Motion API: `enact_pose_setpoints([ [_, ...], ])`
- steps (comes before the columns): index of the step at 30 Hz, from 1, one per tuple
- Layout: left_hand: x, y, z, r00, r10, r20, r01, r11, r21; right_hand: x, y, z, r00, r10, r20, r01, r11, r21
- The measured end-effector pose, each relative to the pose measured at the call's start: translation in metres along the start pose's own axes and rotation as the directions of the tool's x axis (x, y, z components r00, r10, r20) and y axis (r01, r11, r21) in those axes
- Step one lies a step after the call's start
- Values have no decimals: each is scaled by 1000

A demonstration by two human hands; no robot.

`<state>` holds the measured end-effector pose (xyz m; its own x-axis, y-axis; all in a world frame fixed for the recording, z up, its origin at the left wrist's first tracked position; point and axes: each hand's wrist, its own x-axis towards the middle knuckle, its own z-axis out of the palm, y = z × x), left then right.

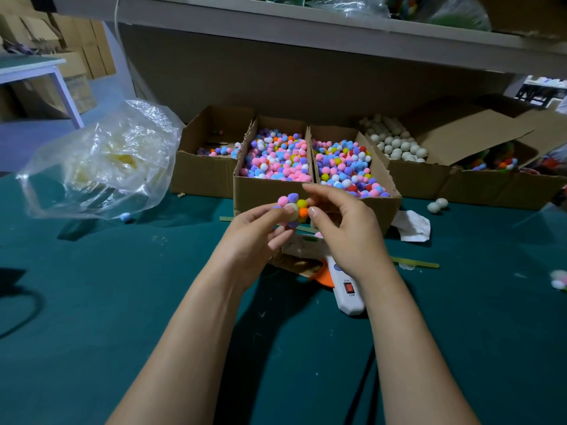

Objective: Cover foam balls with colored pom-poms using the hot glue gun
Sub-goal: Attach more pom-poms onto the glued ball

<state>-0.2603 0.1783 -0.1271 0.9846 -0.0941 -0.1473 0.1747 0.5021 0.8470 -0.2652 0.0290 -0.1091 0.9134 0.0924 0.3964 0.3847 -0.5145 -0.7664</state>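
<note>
Holding a partly covered foam ball (291, 210) in the air above the green table (122, 302), just in front of two open cardboard boxes (260, 194) heaped with mixed pom-poms (276, 157). Gripped from the left by the thumb and curled fingers of the left hand (254, 231); pinched at its right side, apparently, by thumb and forefinger of the right hand (346, 228), contact partly hidden behind the fingertips. Pink, purple, yellow and orange pom-poms already stuck on; bare cream foam facing the camera. Lying on the table beneath the right wrist: white hot glue gun (348, 291), red switch upward. To the right of the two boxes, a third box (411, 176) of bare foam balls (395, 142); two loose balls (437, 205) on the table near it. At far left, a crumpled clear plastic bag (104, 161).
</note>
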Motion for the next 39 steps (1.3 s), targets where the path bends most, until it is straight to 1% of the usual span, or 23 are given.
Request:
enact_pose_setpoints([
  [3, -1, 3, 0, 1000, 21, -23, -21, 1000, 22, 0, 1, -3, 997, -3, 75, 5, 1000, -28],
  [5, -1, 3, -1, 997, 42, -61, -39, 998, 55, 0, 1, -3, 996, -10, 92, 13, 999, -31],
  [11, -1, 2, -1, 995, 76, -57, -70, 991, 112, 0, 1, -2, 996, -21, 87, 25, 999, -37],
  [17, -2, 0, -3, 993, 113, -21, -111, 988, 108, -1, 2, 6, 999, -26, 23, 27, 998, -54],
  [21, -1, 1, -5, 996, 93, 11, -93, 994, 53, -1, 0, 10, 1000, -11, 8, 11, 999, -32],
  [24, -1, 2, -5, 997, 77, -6, -77, 997, 21, -1, -1, 11, 1000, -2, 11, 2, 1000, -5],
  [28, -1, 2, -2, 998, 58, -37, -58, 998, -4, -1, -1, 11, 1000, -23, -17, 23, 1000, -6],
  [33, -2, 3, 0, 997, 6, -75, -7, 1000, -21, -1, -2, 13, 1000, -10, 11, 10, 1000, -25],
  [35, -1, 3, -1, 996, -5, -94, 1, 999, -36, -1, -2, 13, 1000, -2, 18, 2, 1000, -5],
  [39, -1, 3, 0, 996, 3, -85, -13, 993, -117, -2, -2, 12, 999, 1, 42, -2, 999, 38],
])
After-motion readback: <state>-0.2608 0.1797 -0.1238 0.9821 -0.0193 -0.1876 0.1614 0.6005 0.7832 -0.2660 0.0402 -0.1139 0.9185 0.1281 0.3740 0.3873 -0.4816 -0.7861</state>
